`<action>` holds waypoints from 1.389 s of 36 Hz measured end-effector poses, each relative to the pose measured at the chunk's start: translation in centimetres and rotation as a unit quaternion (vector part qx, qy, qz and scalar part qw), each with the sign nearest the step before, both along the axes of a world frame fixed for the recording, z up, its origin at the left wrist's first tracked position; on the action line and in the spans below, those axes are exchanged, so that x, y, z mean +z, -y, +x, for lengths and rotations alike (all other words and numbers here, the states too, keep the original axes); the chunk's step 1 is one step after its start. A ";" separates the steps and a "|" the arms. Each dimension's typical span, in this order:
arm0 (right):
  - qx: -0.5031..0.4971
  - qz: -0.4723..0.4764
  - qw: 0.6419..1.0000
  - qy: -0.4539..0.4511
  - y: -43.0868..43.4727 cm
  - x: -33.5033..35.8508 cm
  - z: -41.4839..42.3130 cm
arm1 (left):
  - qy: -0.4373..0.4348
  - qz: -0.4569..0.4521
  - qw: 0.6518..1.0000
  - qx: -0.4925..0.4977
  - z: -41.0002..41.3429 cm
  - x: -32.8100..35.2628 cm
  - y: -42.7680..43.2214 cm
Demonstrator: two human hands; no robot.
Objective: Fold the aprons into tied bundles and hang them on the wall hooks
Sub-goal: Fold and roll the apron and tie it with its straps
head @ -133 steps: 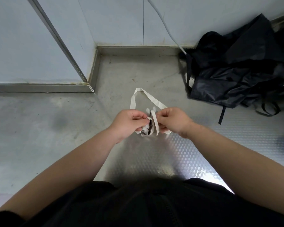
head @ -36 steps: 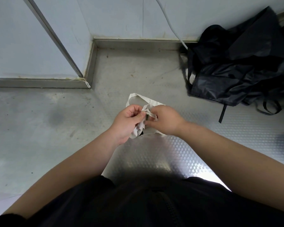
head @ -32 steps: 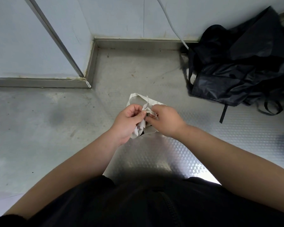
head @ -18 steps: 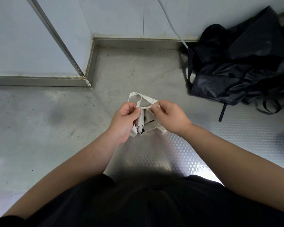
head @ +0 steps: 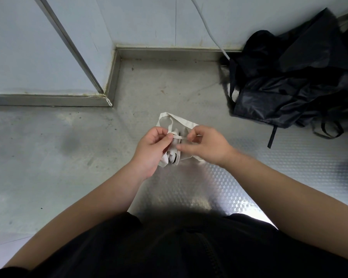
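Our left hand [head: 152, 149] grips the white bundle [head: 172, 155] standing between both hands; our right hand [head: 206, 146] pinches the strap [head: 180, 137], which runs sideways across it.

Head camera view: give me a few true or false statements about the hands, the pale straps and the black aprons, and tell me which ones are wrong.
1. Both the left hand and the right hand pinch the pale strap bundle. True.
2. The black apron pile lies to the left of the hands. False: it lies on the floor to their right, against the wall.
3. A strap loop sticks out beyond the hands, toward the wall. True.
4. The pale strap bundle already hangs on a wall hook. False: it is in the hands, above the floor, and no hook is in view.
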State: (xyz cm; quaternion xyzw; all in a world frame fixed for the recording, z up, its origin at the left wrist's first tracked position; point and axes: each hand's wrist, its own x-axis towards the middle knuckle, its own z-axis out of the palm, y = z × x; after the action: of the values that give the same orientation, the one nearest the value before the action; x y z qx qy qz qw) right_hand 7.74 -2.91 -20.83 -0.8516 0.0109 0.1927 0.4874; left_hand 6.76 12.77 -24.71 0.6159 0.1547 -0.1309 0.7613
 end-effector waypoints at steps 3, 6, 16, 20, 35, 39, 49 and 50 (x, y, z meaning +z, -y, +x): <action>0.054 -0.117 0.986 0.107 -0.3 -0.8 -0.1 | -0.004 0.012 1.000 -0.014 0.0 0.0 0.1; 0.057 -0.137 0.979 0.140 -0.2 -1.3 -0.2 | -0.005 0.017 0.999 -0.033 -0.1 0.3 0.4; 0.078 -0.165 0.973 0.144 -0.8 -1.8 0.0 | -0.011 -0.011 0.998 -0.069 0.2 0.4 0.2; 0.088 -0.109 0.986 0.095 -0.7 -1.4 0.0 | -0.001 -0.008 0.998 -0.066 0.2 0.5 0.2; 0.085 -0.093 0.985 0.120 -0.4 -1.7 0.5 | -0.024 0.015 0.999 -0.043 0.5 1.0 0.9; 0.045 -0.070 0.985 0.149 -0.8 -2.1 0.3 | -0.023 0.026 0.998 -0.051 0.5 0.9 0.7; -0.114 0.060 0.991 0.044 -0.9 -1.8 0.1 | -0.016 -0.019 0.997 0.075 -0.3 0.7 0.9; -0.132 0.065 0.989 0.029 -0.8 -2.1 0.2 | -0.011 -0.025 0.996 0.085 -0.4 0.6 0.8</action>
State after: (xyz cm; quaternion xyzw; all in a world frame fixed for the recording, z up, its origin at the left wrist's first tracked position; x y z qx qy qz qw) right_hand 7.93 -2.12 -22.91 -0.8144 0.0964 0.1018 0.5631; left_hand 6.37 11.92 -24.08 0.5799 0.2120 -0.0760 0.7829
